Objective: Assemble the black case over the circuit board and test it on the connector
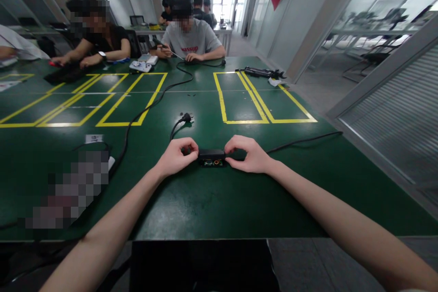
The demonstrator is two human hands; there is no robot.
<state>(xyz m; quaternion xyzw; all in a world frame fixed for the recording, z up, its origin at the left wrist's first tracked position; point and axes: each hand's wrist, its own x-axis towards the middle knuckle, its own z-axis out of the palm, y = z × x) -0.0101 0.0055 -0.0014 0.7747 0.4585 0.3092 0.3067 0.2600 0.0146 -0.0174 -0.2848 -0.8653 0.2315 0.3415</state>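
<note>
- The black box point(212, 153) lies flat on the green table point(212, 205), just below the middle of the frame, between the two hands.
- The left hand point(176, 157) is curled at the box's left end, thumb and fingers pinched together on it. How firmly they hold is hard to judge, since the knuckles hide the contact.
- The right hand point(248, 154) pinches the right end between thumb and forefinger, the other fingers folded in.
- A green circuit board point(211, 163) shows along the near edge under the black cover. By the look of it, the housing is neither fully shut nor taken apart, with the cover sitting on the board and both ends in hand.
- A black cable point(308, 139) runs from behind the right hand toward the right edge of the frame.
- A plug point(186, 118) lies just above the left hand, its lead curving down toward it, connected to nothing.
- Yellow tape outlines point(253, 100) mark the table further up.
- Across the top of the frame, other people point(191, 39) sit at their own work.
</note>
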